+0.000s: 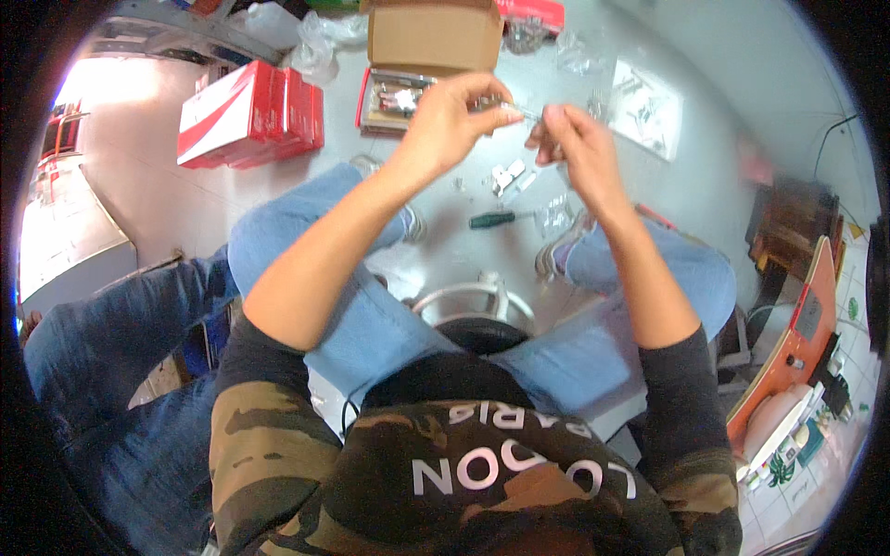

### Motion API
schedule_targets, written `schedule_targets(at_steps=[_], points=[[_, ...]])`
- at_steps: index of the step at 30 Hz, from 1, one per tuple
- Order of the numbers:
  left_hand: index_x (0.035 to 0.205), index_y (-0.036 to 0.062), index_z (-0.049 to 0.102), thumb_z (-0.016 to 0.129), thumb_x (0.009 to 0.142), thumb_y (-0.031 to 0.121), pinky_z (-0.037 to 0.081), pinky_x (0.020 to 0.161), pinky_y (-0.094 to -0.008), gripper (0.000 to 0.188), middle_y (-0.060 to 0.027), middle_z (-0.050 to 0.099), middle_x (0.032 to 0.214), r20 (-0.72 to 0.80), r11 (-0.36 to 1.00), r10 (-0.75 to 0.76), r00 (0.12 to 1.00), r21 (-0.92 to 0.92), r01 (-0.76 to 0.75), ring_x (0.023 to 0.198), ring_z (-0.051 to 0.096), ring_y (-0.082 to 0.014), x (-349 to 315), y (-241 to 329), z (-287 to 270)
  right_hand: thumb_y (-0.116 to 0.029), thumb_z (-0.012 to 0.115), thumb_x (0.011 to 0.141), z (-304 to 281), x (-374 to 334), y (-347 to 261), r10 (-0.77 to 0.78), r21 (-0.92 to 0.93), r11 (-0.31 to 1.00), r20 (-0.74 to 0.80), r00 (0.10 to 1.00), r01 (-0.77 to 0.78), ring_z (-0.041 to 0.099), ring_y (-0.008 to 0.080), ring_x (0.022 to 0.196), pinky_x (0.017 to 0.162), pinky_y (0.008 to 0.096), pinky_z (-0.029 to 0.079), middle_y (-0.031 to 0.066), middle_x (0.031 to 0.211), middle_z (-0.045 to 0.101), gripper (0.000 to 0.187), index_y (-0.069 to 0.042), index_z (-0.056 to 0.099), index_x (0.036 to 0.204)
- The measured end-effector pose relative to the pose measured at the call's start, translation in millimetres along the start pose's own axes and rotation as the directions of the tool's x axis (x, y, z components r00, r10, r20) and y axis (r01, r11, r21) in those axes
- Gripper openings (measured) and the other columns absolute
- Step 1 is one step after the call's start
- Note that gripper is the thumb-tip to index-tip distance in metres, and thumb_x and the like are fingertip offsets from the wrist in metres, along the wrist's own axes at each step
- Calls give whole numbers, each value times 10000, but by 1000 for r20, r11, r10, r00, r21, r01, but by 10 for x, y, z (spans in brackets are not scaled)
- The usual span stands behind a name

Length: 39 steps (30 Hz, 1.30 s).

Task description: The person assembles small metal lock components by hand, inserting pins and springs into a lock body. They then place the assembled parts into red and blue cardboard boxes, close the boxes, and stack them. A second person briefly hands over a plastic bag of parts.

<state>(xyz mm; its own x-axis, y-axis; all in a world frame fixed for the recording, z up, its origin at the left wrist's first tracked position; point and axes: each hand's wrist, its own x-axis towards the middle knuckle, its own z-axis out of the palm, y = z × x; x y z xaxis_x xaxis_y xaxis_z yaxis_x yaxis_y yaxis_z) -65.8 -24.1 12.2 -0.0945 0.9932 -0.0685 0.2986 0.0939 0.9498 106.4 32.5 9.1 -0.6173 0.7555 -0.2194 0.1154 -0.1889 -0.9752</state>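
Both of my hands are raised in front of me, fingertips facing each other a short gap apart. My left hand [456, 119] is closed in a pinch, thumb against index finger. Opposite it, my right hand [582, 153] is closed too, its fingers curled under the thumb. A thin, shiny piece [530, 115] shows between the two; it is too small to name. Beyond my left hand lies an open cardboard box [434, 35] with metal and red-tipped parts inside. Below the hands are small white pieces [507, 176] and a green-handled screwdriver [491, 221].
Red-and-white boxes [227, 119] are stacked at the left. Clear plastic bags [317, 48] lie at the back, and a white tray with small parts [646, 109] is at the back right. Another person's jeans-clad leg [120, 324] is close on my left. An orange board [788, 338] leans at the right.
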Motion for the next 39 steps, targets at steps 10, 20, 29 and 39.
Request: schedule_targets(at_steps=[10,20,29,39], points=[[787,24,597,690,720,173,403,527,-226,187,-17,566,653,-53,986,48,997,-157,-56,592,518,-79,-324,-134,122,-280,483,892,132,-219,105,-28,-80,996,7,1000,29,510,79,566,535,208,427,37,687,573,264,-30,538,829],[814,45,573,659,753,115,369,508,-221,126,23,503,654,-127,974,-121,985,-207,93,554,433,-62,-954,-229,422,-356,421,911,445,-818,563,208,184,961,5,978,-205,520,105,543,510,215,424,48,635,570,381,-44,562,745],[851,51,526,513,879,256,396,543,-232,208,-19,496,725,48,440,-627,778,-802,404,629,450,-99,-1389,-624,914,-343,495,880,999,-1343,1133,508,417,810,-146,849,-413,526,119,809,615,266,467,52,903,533,312,-46,471,972],[1336,32,272,480,849,249,317,938,-283,572,-105,443,1226,184,748,-602,777,-210,629,1103,427,-178,-1265,-763,1276,-443,388,897,779,-886,1489,614,807,538,-179,769,-243,534,219,898,770,336,453,135,1026,557,465,-21,463,1076]])
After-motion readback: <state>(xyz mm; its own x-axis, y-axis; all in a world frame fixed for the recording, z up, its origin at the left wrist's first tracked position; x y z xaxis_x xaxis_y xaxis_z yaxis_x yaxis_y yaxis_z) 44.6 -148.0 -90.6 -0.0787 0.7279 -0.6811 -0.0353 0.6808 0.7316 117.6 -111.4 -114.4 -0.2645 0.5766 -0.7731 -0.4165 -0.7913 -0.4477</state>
